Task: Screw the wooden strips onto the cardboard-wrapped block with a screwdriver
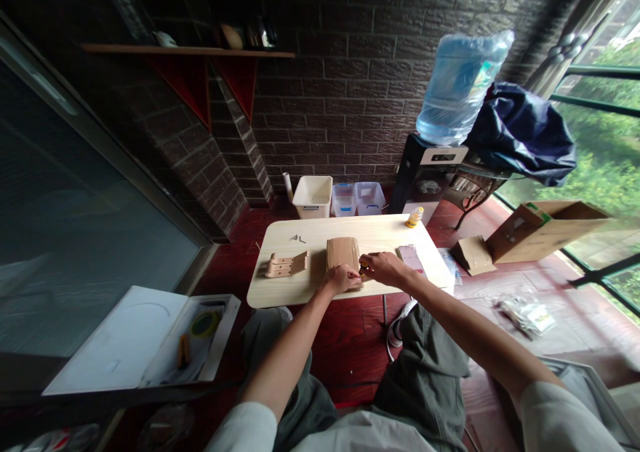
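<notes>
A brown wooden block-like piece (343, 252) with a grooved top lies at the middle of the pale table (280, 232). My left hand (342, 279) is closed at its near edge, fingers gripping the wood near the right corner. At that same corner my right hand (384, 267) grips a short black-and-yellow tool, seemingly a screwdriver (364, 265). Its tip is too small to make out. Left of the block sit several curved wooden pieces with holes (287, 265), side by side. Behind them lies a small pile of screws (299, 239).
A phone (411, 259) lies right of my right hand, with a yellow-capped bottle (415, 217) at the far right corner. Beyond the table stand a cream bin (313, 192) and a water dispenser (425, 165). An open white case (190, 339) is at lower left, a cardboard box (525, 235) at right.
</notes>
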The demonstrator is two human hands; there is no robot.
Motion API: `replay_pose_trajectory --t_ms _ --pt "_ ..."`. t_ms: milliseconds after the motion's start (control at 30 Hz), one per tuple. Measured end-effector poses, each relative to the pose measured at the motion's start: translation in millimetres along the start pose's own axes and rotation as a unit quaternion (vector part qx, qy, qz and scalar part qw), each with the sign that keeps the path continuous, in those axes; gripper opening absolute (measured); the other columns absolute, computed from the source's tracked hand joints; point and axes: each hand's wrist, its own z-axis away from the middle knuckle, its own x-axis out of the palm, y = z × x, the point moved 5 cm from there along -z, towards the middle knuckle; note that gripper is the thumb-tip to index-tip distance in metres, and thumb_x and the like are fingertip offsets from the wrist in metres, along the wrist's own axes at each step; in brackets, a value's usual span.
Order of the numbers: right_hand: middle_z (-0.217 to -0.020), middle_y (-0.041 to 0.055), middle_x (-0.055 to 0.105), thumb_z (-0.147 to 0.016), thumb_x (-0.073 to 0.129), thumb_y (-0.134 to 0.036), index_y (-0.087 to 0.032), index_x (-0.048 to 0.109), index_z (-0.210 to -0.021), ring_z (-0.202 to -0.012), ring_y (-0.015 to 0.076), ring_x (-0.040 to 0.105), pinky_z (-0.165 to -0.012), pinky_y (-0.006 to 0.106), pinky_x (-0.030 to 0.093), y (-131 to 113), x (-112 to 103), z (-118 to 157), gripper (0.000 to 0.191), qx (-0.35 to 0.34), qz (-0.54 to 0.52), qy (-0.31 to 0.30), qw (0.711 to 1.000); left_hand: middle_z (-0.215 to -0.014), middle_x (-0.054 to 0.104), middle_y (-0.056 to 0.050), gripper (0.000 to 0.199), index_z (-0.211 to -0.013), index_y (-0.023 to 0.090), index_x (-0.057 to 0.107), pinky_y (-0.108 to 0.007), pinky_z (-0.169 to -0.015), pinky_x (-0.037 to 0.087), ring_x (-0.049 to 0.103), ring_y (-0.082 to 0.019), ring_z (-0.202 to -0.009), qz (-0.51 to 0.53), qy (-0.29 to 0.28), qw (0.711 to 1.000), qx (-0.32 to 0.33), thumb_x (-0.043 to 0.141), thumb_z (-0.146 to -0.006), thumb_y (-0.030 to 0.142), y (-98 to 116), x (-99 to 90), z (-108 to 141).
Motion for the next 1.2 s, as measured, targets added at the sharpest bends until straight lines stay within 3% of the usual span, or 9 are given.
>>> replay_pose_trajectory --t_ms 167,467,700,900,1200 --pt "-0.111 0.0074 0.071 -0.099 0.047 -0.039 -0.026 0.057 -0.127 -0.092 0.0219 0.07 -0.074 0.026 0.045 -1.3 -0.9 2.2 0.033 -0.024 -0.007 0.018 1.0 -0.097 0.077 -0.001 0.017 -0.087 0.028 0.08 -0.024 -0.072 0.047 0.069 -0.017 -0.086 0.003 0.002 1.0 0.002 0.071 -0.079 0.039 0.1 -0.5 0.8" --pt "-0.103 0.0089 0.073 -0.1 0.047 -0.037 -0.022 0.062 -0.113 -0.09 0.0211 0.07 -0.072 0.025 0.044 -1.7 -1.6 0.6 0.025 -0.004 0.006 -0.001 1.0 -0.095 0.077 -0.001 0.017 -0.087 0.027 0.08 -0.023 -0.07 0.046 0.068 -0.017 -0.084 0.001 -0.001 1.0 -0.004 0.071 -0.078 0.039 0.5 -0.7 0.6" --pt "-0.111 0.0075 0.072 -0.099 0.048 -0.04 -0.026 0.057 -0.127 -0.092 0.022 0.07 -0.073 0.026 0.045 -3.0 -2.0 1.8 0.033 -0.02 -0.009 0.016 1.0 -0.097 0.077 -0.001 0.017 -0.088 0.027 0.08 -0.023 -0.07 0.047 0.069 -0.017 -0.085 0.009 0.0 1.0 -0.004 0.071 -0.078 0.039 0.3 -1.1 1.7" --pt "-0.107 0.0085 0.072 -0.099 0.047 -0.035 -0.023 0.062 -0.116 -0.092 0.0207 0.069 -0.073 0.025 0.044 -3.2 -0.5 1.6 0.025 -0.018 0.005 0.001 1.0 -0.098 0.077 -0.001 0.017 -0.087 0.028 0.08 -0.023 -0.069 0.045 0.068 -0.017 -0.084 0.008 0.005 1.0 0.001 0.071 -0.078 0.04 -3.6 1.8 0.7" --pt "-0.105 0.0096 0.073 -0.1 0.046 -0.038 -0.021 0.061 -0.114 -0.092 0.0215 0.07 -0.072 0.025 0.043 -1.6 1.2 -0.8 0.027 0.011 0.012 -0.007 1.0 -0.099 0.077 0.0 0.02 -0.089 0.029 0.08 -0.022 -0.073 0.046 0.069 -0.016 -0.088 0.012 -0.004 1.0 -0.013 0.069 -0.078 0.042 -9.3 8.7 -1.8"
